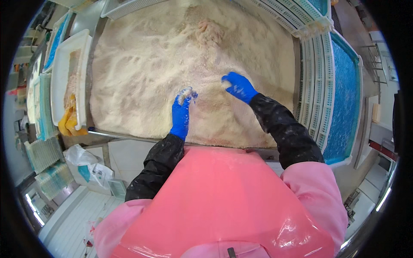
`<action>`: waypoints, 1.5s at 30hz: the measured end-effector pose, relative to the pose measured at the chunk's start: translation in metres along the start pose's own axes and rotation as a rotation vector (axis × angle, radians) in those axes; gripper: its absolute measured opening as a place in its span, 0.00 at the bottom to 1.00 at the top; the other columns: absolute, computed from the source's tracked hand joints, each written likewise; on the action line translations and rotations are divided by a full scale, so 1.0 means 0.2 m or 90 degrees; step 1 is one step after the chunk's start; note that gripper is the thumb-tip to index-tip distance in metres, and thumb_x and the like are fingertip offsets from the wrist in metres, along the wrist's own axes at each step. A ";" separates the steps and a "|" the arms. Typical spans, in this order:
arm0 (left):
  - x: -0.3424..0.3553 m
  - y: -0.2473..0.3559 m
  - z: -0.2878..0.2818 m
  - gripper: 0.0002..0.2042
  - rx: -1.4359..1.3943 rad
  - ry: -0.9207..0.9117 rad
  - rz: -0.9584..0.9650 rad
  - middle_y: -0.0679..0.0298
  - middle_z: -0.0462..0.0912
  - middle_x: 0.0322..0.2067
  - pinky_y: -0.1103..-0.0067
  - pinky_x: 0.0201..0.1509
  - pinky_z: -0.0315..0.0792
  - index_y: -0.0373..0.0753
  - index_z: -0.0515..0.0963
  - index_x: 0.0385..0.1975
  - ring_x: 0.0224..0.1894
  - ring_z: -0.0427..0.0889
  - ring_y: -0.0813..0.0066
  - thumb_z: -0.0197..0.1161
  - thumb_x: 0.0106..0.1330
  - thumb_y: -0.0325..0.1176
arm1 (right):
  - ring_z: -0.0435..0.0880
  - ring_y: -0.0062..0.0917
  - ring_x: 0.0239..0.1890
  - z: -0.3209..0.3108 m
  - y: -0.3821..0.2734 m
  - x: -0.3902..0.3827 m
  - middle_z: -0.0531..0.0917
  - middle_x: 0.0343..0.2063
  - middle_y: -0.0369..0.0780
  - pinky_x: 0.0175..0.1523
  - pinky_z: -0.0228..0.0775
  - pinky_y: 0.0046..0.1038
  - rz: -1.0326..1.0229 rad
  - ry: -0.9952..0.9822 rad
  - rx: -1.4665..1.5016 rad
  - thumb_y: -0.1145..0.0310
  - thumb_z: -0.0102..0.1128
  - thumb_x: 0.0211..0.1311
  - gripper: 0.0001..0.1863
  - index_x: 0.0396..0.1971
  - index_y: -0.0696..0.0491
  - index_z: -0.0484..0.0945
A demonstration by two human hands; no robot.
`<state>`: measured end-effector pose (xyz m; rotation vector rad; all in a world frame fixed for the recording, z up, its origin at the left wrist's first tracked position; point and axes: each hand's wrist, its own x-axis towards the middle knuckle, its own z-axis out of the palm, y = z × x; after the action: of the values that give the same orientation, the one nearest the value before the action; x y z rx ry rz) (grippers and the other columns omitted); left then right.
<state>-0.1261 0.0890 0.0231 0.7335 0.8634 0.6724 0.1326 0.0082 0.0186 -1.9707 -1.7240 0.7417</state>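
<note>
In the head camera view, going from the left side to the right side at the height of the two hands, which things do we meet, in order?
White tray with a yellow cloth → breadcrumb heap → left hand in a blue glove → right hand in a blue glove → stacked white crates → blue-lined tray.

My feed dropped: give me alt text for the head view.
Two blue-gloved hands, left hand and right hand, press into a heap of pale breadcrumbs filling a metal table. White perforated trays are stacked at right; a white tub sits at left.
</note>
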 end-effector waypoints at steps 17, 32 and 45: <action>0.19 0.19 0.21 0.21 -0.050 0.004 0.131 0.66 0.77 0.28 0.81 0.38 0.71 0.38 0.64 0.59 0.28 0.73 0.80 0.48 0.71 0.43 | 0.76 0.30 0.51 -0.27 0.23 -0.18 0.77 0.51 0.38 0.53 0.69 0.30 0.362 0.257 0.517 0.81 0.50 0.56 0.23 0.53 0.51 0.73; 0.21 0.13 0.01 0.23 -0.642 -0.251 -0.158 0.62 0.66 0.61 0.87 0.33 0.72 0.48 0.56 0.66 0.40 0.78 0.83 0.43 0.71 0.42 | 0.69 0.34 0.47 0.16 -0.26 0.10 0.77 0.35 0.35 0.52 0.53 0.42 -0.089 0.273 -0.175 0.63 0.60 0.48 0.15 0.39 0.43 0.78; 0.04 0.24 0.28 0.25 -0.564 -0.189 -0.090 0.60 0.54 0.67 0.70 0.68 0.55 0.46 0.52 0.67 0.68 0.55 0.66 0.40 0.72 0.47 | 0.77 0.17 0.30 0.03 -0.75 -0.12 0.83 0.33 0.38 0.37 0.70 0.20 0.131 0.293 0.444 0.72 0.64 0.56 0.14 0.42 0.59 0.78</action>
<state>-0.0846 0.1065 0.0828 -0.0342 0.2743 0.7115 0.0113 0.0066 0.1103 -1.6505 -0.8458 0.7477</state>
